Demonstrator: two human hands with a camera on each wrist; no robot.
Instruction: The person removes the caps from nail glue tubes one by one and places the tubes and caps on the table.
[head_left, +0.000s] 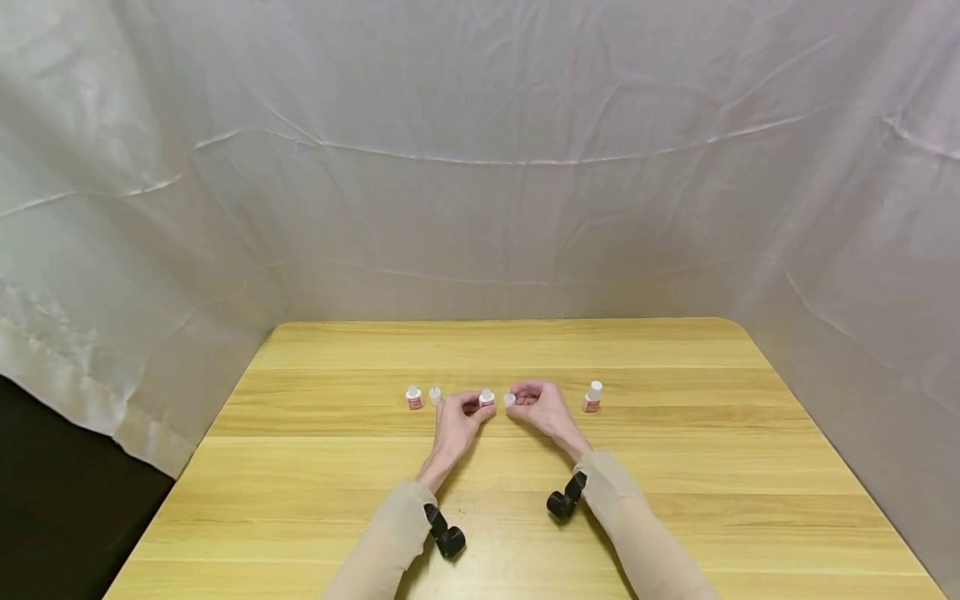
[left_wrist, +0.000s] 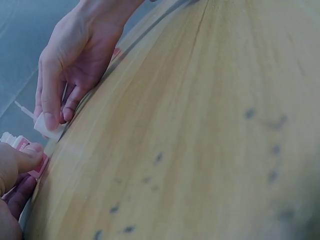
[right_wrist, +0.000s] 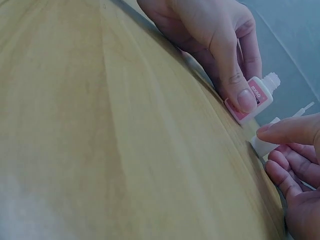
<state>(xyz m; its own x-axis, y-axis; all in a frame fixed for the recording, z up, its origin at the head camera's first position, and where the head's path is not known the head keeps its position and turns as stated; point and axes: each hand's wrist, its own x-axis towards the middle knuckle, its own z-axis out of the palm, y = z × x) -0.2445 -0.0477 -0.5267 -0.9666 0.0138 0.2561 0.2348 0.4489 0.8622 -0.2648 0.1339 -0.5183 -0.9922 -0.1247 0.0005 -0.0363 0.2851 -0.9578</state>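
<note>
Between the thumb and fingers of my left hand [head_left: 454,423] is a small white bottle with a pink label [right_wrist: 257,98]. It stands upright with its threaded neck bare. My right hand [head_left: 549,410] pinches a white cap [right_wrist: 263,145] just to the right of the bottle. The cap is upside down, close over the tabletop, its thin applicator stem [left_wrist: 24,109] pointing up. A gap separates cap and bottle. To the left of my left hand stand another uncapped bottle [head_left: 415,400] and a second white cap [head_left: 435,396].
A third bottle [head_left: 592,400], with its tall white cap on, stands to the right of my right hand. Everything is on a wood-grain table [head_left: 480,350]. Pale curtains [head_left: 480,217] hang behind the table and along its sides.
</note>
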